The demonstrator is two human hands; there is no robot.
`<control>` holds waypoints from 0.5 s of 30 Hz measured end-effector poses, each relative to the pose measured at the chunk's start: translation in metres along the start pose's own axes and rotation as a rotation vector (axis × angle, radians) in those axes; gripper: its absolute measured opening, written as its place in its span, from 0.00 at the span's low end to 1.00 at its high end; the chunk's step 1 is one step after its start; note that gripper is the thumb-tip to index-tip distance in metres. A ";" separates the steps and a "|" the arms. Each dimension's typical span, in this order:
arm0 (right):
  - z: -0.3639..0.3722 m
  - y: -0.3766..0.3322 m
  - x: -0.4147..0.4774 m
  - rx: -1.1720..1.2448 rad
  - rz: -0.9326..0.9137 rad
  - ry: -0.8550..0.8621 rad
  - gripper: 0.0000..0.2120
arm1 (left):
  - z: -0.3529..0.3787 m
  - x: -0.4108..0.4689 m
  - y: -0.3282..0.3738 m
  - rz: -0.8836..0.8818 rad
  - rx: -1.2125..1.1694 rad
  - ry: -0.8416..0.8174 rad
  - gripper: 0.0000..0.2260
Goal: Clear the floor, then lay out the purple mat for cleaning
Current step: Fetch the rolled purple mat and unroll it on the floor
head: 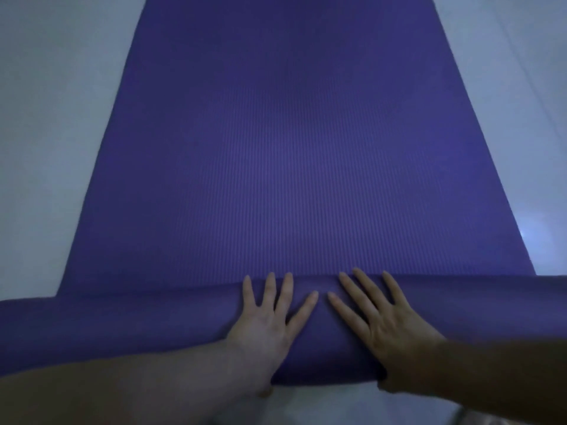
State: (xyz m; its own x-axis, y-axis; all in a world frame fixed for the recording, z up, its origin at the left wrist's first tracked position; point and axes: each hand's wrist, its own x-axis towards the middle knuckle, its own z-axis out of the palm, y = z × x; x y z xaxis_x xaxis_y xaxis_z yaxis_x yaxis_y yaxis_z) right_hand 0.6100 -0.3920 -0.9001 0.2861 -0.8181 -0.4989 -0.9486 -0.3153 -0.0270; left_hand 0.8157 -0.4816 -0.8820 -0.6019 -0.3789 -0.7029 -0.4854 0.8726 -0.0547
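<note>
here both hands, left hand (270,320) and right hand (380,317), press flat with straight fingers side by side on the purple mat (282,148)'s roll (122,326) at 6 o'clock, likely to push it open over the floor (46,118).

Pale floor (55,124) under a ribbed purple mat (291,148) (near end rolled).

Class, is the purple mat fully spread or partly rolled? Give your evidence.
Partly rolled: the purple mat lies flat on the floor ahead, but a roll sits under the left hand and right hand.
</note>
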 end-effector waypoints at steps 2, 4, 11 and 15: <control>0.002 -0.004 -0.001 -0.005 0.001 -0.030 0.71 | 0.005 -0.002 0.004 0.006 0.022 0.004 0.58; -0.002 0.004 0.006 0.006 0.006 -0.015 0.69 | 0.002 0.003 0.002 -0.006 0.021 0.039 0.50; -0.018 0.018 0.020 -0.026 -0.036 0.019 0.70 | -0.003 0.018 -0.016 -0.026 0.039 0.059 0.65; -0.003 0.002 -0.003 -0.139 -0.210 0.064 0.53 | 0.014 0.009 -0.011 0.022 0.043 0.094 0.63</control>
State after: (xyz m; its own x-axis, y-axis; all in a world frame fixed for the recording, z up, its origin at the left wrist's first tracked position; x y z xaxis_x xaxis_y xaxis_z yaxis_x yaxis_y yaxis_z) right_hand 0.6073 -0.3913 -0.8958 0.4868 -0.7553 -0.4388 -0.8412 -0.5407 -0.0024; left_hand 0.8250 -0.4902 -0.8974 -0.6697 -0.3849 -0.6351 -0.4447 0.8928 -0.0721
